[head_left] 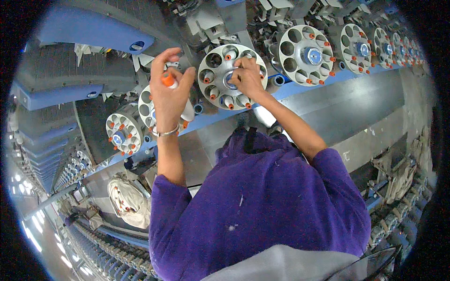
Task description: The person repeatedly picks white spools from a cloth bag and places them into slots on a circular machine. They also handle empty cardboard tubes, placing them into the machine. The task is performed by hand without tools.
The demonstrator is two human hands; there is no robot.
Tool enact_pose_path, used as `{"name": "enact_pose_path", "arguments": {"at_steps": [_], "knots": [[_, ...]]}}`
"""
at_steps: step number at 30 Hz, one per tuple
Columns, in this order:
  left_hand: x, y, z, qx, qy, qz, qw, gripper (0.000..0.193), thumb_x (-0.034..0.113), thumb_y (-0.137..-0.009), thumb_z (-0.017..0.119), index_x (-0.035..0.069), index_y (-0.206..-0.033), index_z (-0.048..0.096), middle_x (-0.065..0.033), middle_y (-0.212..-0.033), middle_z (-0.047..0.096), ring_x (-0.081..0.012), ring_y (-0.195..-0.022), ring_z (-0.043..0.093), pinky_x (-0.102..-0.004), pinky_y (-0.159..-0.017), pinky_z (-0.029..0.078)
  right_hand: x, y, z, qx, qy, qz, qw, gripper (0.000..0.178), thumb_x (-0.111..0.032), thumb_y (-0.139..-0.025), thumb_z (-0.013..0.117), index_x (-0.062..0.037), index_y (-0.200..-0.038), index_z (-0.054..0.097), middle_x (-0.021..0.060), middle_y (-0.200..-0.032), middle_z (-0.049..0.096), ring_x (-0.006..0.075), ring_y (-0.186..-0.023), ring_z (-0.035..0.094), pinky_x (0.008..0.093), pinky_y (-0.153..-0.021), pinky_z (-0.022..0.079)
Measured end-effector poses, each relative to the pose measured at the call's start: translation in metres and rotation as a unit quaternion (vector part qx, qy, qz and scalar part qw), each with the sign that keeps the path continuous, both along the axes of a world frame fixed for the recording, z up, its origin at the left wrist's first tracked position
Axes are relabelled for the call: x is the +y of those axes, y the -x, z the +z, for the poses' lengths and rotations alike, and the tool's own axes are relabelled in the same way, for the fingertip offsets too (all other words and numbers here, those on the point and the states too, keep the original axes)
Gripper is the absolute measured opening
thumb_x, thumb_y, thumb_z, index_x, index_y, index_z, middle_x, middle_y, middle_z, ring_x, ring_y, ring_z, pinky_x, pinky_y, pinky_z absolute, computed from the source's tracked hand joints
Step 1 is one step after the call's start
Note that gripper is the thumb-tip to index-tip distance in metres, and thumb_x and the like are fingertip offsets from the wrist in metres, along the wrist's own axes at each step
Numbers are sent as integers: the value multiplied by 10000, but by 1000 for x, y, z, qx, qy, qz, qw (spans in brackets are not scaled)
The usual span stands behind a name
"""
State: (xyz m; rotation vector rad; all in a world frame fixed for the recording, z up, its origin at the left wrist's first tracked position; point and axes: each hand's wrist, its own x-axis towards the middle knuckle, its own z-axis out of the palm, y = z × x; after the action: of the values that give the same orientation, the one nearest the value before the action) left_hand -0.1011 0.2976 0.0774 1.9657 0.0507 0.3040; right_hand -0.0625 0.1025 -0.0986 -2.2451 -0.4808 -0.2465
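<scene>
My left hand (171,100), with a bangle at its wrist, is raised left of a round grey magazine (219,97). It holds a white yarn bobbin (187,112); the bobbin's orange tip (168,78) pokes out between thumb and fingers. My right hand (248,80) is over the right side of the magazine, its fingers bent and drawn together beside the blue-and-silver hub (229,79). Whatever those fingertips pinch is too small to see. Orange-tipped bobbins (228,102) sit in several of the magazine's round pockets, while some others look dark.
More round magazines (307,55) line the machine to the right, and another (124,133) stands at the left. A blue rail (300,89) runs below them. Behind me lies a cream cloth sack (129,199) with orange-tipped bobbins, near another machine row.
</scene>
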Motion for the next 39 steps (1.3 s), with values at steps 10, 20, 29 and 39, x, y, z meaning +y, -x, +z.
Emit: {"name": "enact_pose_path", "arguments": {"at_steps": [10, 20, 29, 39], "knots": [[-110, -10, -16, 37, 479, 23, 877, 171, 180, -939, 585, 21, -1004, 581, -16, -777, 487, -92, -559, 423, -274, -434, 389, -93, 36, 104, 145, -154, 111, 971, 199, -212, -915, 586, -27, -950, 651, 156, -886, 618, 288, -795, 628, 376, -723, 495], [-192, -57, -25, 2, 579, 50, 814, 109, 118, -949, 512, 18, -939, 553, -36, -764, 480, -144, -589, 406, -292, -491, 392, -415, 120, -38, 302, -464, -233, 800, 89, -132, -896, 535, -101, -874, 616, -45, -653, 508, 72, -511, 437, 259, -439, 362], [-268, -60, -26, 65, 543, -26, 837, 135, 160, -971, 503, 38, -956, 560, -34, -786, 485, -147, -591, 394, -301, -503, 392, -326, 85, 60, 135, -314, -21, 939, 462, -271, -937, 562, -29, -1323, 485, 134, -1250, 575, 234, -1181, 524, 367, -1010, 403], [-247, -98, -104, -88, 78, 58, 991, 265, 203, -976, 529, -29, -1025, 647, -49, -771, 590, -130, -643, 538, -301, -637, 470, -279, 61, 61, 291, -340, -16, 894, 167, -194, -935, 549, -71, -846, 617, -17, -758, 564, 141, -726, 548, 301, -647, 471]]}}
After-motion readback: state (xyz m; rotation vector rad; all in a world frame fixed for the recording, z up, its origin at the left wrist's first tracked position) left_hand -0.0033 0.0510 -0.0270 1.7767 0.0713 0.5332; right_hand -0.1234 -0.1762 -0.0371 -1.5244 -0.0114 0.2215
